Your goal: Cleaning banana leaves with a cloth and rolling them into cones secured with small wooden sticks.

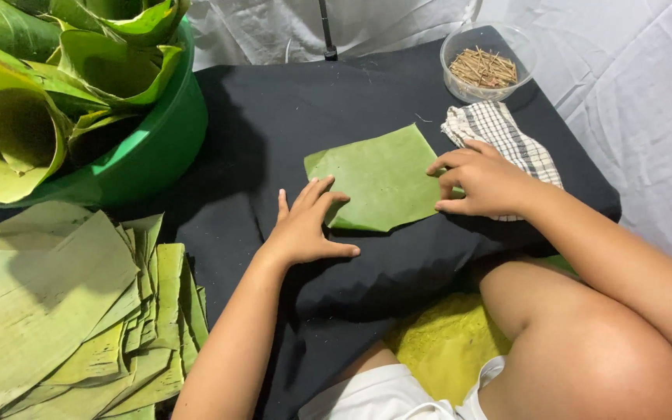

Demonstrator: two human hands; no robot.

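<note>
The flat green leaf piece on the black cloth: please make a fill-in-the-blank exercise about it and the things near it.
1. The flat green leaf piece lies on a ____ cloth.
2. The clear plastic bowl holds thin brown ____.
3. The right hand lies partly on a ____ towel.
4. Rolled leaves fill a green ____.

Missing words: black; sticks; checked; basin

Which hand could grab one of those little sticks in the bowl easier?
Probably the right hand: it rests at the leaf's right edge, nearer the clear bowl of sticks. The left hand is farther.
</note>
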